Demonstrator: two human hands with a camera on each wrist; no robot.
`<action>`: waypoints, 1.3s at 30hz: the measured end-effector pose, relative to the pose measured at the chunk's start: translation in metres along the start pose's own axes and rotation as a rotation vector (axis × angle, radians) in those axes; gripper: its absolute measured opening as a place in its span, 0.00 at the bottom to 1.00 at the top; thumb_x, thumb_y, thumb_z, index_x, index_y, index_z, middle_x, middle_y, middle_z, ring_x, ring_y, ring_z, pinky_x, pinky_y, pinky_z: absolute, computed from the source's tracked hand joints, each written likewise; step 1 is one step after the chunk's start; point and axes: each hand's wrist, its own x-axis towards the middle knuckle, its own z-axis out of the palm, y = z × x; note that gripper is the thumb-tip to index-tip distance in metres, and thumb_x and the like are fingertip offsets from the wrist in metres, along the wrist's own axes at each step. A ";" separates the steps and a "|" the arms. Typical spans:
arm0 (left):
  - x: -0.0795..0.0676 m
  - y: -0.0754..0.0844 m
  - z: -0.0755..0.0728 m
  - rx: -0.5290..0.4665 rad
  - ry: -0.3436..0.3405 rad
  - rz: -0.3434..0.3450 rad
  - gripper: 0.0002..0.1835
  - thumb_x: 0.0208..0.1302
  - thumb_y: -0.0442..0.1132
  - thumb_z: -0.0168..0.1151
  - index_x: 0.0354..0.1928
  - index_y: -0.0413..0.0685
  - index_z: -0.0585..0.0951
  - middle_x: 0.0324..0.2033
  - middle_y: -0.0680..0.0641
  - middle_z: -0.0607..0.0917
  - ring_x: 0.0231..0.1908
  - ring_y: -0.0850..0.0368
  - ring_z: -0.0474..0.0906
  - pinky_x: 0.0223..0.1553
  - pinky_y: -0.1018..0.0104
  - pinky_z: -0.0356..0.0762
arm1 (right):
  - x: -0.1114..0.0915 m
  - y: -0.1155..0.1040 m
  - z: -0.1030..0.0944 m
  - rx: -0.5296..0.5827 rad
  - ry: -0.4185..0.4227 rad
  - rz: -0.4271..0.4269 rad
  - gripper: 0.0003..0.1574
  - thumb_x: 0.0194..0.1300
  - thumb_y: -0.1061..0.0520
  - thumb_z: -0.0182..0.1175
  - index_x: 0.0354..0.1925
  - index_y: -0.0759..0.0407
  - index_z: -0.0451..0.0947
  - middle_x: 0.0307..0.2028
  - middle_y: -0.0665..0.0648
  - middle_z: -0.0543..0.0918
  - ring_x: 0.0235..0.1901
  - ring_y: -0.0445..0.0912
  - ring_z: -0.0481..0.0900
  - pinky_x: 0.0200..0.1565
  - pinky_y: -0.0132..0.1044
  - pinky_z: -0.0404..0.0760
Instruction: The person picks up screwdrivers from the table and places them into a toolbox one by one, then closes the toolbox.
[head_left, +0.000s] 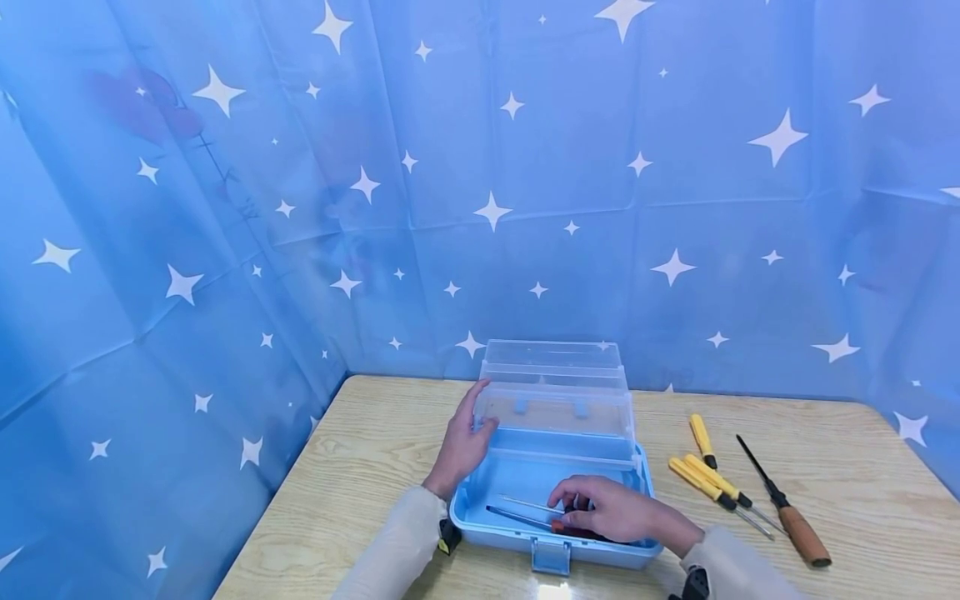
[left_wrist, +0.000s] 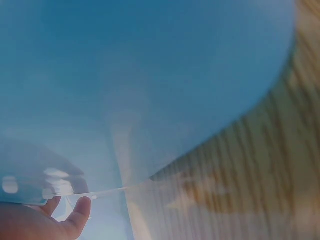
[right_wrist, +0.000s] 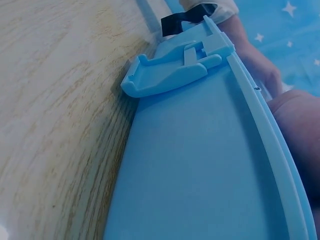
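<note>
A light blue toolbox [head_left: 551,540] stands on the table with its clear lid [head_left: 555,417] raised. My left hand [head_left: 461,446] grips the lid's left edge; the left wrist view shows thumb and finger at the rim of the clear lid [left_wrist: 107,192]. Inside the box, my right hand [head_left: 611,507] has its fingers curled round the handle end of a screwdriver [head_left: 528,503], whose thin shaft points left. Its handle is mostly hidden by the fingers. A second screwdriver [head_left: 517,517], with a red handle, lies just in front, partly under that hand.
Right of the box lie several yellow-handled screwdrivers [head_left: 701,479] and a wooden-handled screwdriver [head_left: 804,529] with a dark shaft. The box's front latch [head_left: 551,557] hangs down. A blue starry curtain [head_left: 562,183] rises behind the wooden table [head_left: 330,475].
</note>
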 end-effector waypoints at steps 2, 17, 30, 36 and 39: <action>0.000 0.000 0.000 -0.004 -0.001 -0.003 0.32 0.74 0.41 0.52 0.74 0.77 0.58 0.74 0.58 0.61 0.74 0.50 0.57 0.71 0.38 0.56 | 0.001 0.001 0.000 0.001 -0.003 0.010 0.12 0.73 0.59 0.55 0.52 0.55 0.79 0.44 0.52 0.82 0.40 0.37 0.78 0.38 0.34 0.78; 0.001 -0.002 0.002 0.007 0.008 -0.022 0.33 0.74 0.39 0.52 0.72 0.82 0.58 0.74 0.60 0.61 0.74 0.50 0.56 0.71 0.36 0.55 | 0.003 0.004 -0.001 -0.065 0.008 0.064 0.13 0.70 0.61 0.57 0.52 0.55 0.78 0.43 0.49 0.83 0.38 0.37 0.79 0.39 0.34 0.79; 0.000 -0.001 0.001 -0.003 0.007 -0.019 0.32 0.74 0.40 0.51 0.73 0.78 0.58 0.74 0.57 0.62 0.74 0.47 0.57 0.69 0.33 0.57 | 0.001 0.004 0.001 -0.073 -0.014 0.053 0.14 0.70 0.63 0.57 0.52 0.55 0.78 0.43 0.52 0.83 0.41 0.36 0.79 0.39 0.34 0.80; 0.000 -0.001 0.001 -0.005 0.005 -0.023 0.31 0.74 0.42 0.52 0.74 0.77 0.59 0.74 0.59 0.61 0.74 0.48 0.57 0.69 0.35 0.57 | 0.001 0.005 0.001 -0.066 -0.008 0.048 0.13 0.70 0.62 0.58 0.52 0.56 0.78 0.43 0.52 0.84 0.42 0.36 0.79 0.40 0.35 0.80; 0.000 -0.001 0.001 0.003 0.007 -0.022 0.31 0.74 0.43 0.53 0.74 0.75 0.59 0.74 0.59 0.61 0.74 0.49 0.57 0.69 0.35 0.57 | 0.000 0.005 0.001 -0.065 -0.004 0.028 0.13 0.70 0.62 0.58 0.52 0.57 0.78 0.43 0.53 0.84 0.42 0.37 0.80 0.40 0.35 0.80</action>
